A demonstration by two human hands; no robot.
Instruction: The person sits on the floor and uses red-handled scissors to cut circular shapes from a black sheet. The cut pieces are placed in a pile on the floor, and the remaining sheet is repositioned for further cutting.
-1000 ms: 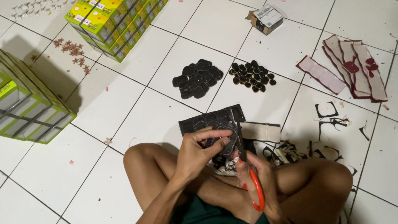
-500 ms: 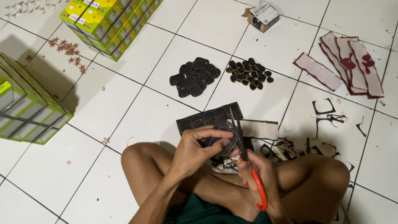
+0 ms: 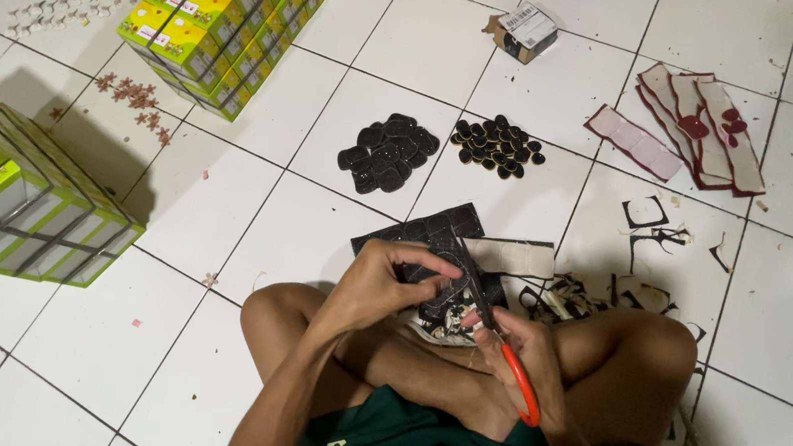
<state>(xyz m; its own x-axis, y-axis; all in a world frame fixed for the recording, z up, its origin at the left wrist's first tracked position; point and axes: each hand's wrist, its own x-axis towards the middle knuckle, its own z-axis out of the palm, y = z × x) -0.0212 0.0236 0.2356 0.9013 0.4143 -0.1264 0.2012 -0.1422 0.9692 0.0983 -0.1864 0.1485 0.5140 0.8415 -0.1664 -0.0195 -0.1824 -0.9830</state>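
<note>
While seated on white tiled floor (image 3: 250, 185), left hand (image 3: 379, 286) gripping black sheet (image 3: 434, 243), right hand (image 3: 526, 355) clasping scissors (image 3: 503, 342).

1. Stack of yellow-green cartons (image 3: 225, 15), top left, on white tiled floor (image 3: 786, 331).
2. Row of green window boxes (image 3: 12, 196), far left, leaning.
3. String of small white pcs (image 3: 80, 8), left of cartons.
4. Scattered brown bits (image 3: 134, 100), betw. cartons & window boxes.
5. Pile of black squarish pads (image 3: 388, 151); just beside it, pile of black oval pcs (image 3: 499, 145).
6. Small cardboard box (image 3: 523, 32), top centre.
7. Maroon-edged pale sheets (image 3: 695, 129), top right, fanned.
8. Black offcuts (image 3: 658, 230) below sheets.
</note>
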